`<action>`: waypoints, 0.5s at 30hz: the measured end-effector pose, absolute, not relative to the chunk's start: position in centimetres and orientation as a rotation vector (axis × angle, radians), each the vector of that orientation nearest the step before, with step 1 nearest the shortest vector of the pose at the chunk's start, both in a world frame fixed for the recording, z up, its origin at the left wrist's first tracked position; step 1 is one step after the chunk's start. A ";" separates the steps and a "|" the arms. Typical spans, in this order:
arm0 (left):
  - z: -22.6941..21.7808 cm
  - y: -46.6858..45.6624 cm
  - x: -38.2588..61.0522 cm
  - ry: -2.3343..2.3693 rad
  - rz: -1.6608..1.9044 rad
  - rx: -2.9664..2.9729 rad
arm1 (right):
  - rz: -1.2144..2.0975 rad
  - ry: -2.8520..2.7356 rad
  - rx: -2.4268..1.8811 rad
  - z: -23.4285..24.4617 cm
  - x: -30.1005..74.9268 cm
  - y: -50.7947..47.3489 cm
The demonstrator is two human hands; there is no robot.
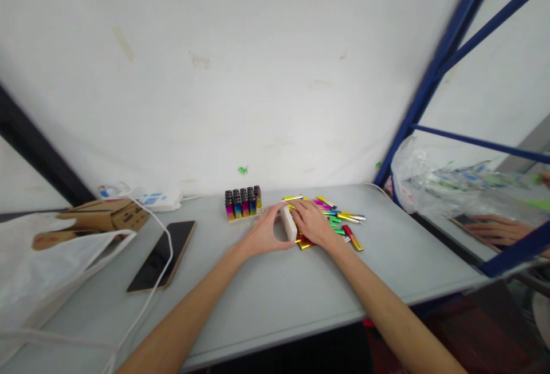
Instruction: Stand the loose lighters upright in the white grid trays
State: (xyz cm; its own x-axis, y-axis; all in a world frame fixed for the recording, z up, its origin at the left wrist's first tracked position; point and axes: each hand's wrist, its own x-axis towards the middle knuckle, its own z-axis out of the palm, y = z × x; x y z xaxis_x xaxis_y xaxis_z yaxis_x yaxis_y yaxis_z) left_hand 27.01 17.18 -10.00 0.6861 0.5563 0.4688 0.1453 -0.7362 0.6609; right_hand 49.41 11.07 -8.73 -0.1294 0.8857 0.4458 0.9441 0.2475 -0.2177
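My left hand (265, 233) grips a small off-white block-like tray (288, 223), thumb at its near end and fingers at its far end. The tray is tipped up on edge. Right beside it, my right hand (310, 220) reaches over a loose pile of shiny coloured lighters (334, 213). Its fingers are bent down against the far side of the tray, and their tips are hidden, so what they hold does not show. A red lighter (353, 237) lies just right of that hand. Left of my hands, black-topped multicoloured lighters (243, 204) stand upright in rows in a clear holder.
A phone (162, 256) lies on the grey table (240, 319), crossed by a white cable (168, 248). Further left are a cardboard box (109, 213), a power strip (161, 199) and a white plastic bag (47, 276). A blue metal frame (419, 102) borders the right side; another person's hand (502, 229) shows beyond.
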 end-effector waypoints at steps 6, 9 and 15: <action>-9.7 17.1 26.8 0.583 0.889 2.268 | -0.216 -2.224 -1.726 -8.4 46.8 10.3; -9.4 16.9 25.9 0.609 0.856 2.283 | -0.251 -2.168 -1.760 -8.7 48.0 10.3; -9.2 15.5 21.3 0.690 0.824 2.441 | -0.199 -2.116 -1.776 -8.8 50.0 10.3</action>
State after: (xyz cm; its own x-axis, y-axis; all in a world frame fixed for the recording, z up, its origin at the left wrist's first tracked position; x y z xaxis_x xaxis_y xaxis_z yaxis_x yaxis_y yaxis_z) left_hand 21.30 15.46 -9.24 0.6931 0.5886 0.4162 0.3060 -0.7629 0.5695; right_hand 50.01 10.27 -8.81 -0.1375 0.9203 0.3663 0.9724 0.1958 -0.1269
